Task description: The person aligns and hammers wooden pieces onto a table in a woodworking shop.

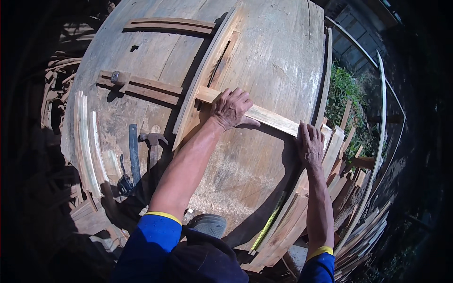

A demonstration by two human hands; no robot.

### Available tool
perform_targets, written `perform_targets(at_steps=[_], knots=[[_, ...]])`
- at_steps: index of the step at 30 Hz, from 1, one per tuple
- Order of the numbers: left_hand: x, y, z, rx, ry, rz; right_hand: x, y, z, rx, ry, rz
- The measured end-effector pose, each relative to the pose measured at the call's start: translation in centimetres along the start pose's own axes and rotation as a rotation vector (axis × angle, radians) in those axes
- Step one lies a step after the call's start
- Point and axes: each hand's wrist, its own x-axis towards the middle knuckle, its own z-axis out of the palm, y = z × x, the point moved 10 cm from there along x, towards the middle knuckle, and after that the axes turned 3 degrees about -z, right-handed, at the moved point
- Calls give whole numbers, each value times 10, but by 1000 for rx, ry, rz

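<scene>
Slat (276, 120), partly hidden; left hand (231, 109) atop

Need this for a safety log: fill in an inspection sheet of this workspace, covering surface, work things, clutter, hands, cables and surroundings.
Surface: wooden platform, worn and stained, with sawdust toward the person.
Work things: pale board lying crosswise; long plank at its left end.
Clutter: claw hammer and loose strips at left; yellow tape near the lower right edge.
Hands: left hand grips the board; right hand at its right end, exact hold unclear.
Cables: nothing seen.
Surroundings: green plants beyond the right edge; scrap wood beyond the left.
</scene>
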Motion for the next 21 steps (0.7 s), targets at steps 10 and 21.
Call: perform_targets(at_steps=[10, 21], knots=[[20, -4, -1, 24, 53, 13, 16, 12, -2, 8, -1, 12], [33, -12, 9, 27, 15, 11, 28, 22, 2, 11, 18, 1]])
